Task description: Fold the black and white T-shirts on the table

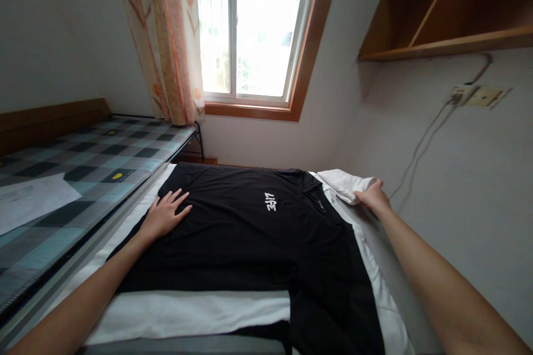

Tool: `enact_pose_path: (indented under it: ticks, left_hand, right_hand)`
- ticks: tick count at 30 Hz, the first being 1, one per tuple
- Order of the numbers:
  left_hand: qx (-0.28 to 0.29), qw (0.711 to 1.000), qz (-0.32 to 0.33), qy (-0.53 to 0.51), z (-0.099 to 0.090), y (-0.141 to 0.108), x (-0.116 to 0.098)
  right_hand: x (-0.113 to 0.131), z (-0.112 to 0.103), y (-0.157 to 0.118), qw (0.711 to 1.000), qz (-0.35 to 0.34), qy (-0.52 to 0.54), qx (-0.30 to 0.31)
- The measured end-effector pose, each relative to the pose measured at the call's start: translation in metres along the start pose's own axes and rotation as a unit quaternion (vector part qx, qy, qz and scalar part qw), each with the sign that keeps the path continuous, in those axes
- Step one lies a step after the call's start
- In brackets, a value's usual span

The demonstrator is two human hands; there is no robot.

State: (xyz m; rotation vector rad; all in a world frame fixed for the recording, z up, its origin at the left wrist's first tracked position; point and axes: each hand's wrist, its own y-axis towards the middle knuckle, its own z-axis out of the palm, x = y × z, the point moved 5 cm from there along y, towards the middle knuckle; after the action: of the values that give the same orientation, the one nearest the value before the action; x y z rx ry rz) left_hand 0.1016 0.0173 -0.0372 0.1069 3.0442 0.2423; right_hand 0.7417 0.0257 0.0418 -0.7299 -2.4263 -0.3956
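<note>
A black shirt (233, 233) with white lettering lies spread out over a white cloth (183, 310), its neckline toward the right. My left hand (165, 215) rests flat on the lower left part of the shirt, fingers spread. At the far right corner, my right hand (372, 198) pinches a raised, folded edge of white fabric (343, 183) beside the neckline. Whether that fabric is part of the cloth under the shirt or a separate piece, I cannot tell.
On the left is a bed (125, 150) with a checked cover and a paper sheet (35, 199). A curtain (166, 39) hangs by the window (266, 28). On the right wall are a wooden shelf (449, 41) and a socket with cables (462, 94).
</note>
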Motion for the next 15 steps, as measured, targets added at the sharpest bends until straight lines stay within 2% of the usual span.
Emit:
enact_pose_path:
  ticks: [2, 3, 5, 8, 11, 15]
  left_hand:
    - [-0.002, 1.000, 0.000, 0.001, 0.000, 0.000, -0.001]
    - [-0.005, 1.000, -0.002, 0.003, -0.002, 0.000, -0.001]
    - [-0.023, 0.999, -0.026, 0.014, -0.007, -0.001, -0.001]
    - [-0.065, 0.991, -0.104, 0.047, -0.020, -0.007, 0.006]
    - [-0.070, 0.981, -0.163, 0.083, -0.032, -0.015, 0.016]
    - [-0.050, 0.971, -0.204, 0.113, -0.043, -0.022, 0.028]
  right_hand:
    - [0.002, -0.003, 0.002, 0.993, 0.023, -0.104, -0.051]
    - [0.006, -0.002, 0.000, 0.986, 0.010, -0.148, -0.071]
    - [0.019, 0.007, -0.009, 0.974, -0.060, -0.207, -0.073]
    - [0.027, 0.035, -0.030, 0.957, -0.132, -0.258, 0.013]
    - [0.022, 0.061, -0.053, 0.939, -0.162, -0.289, 0.095]
    - [0.011, 0.075, -0.072, 0.926, -0.182, -0.320, 0.084]
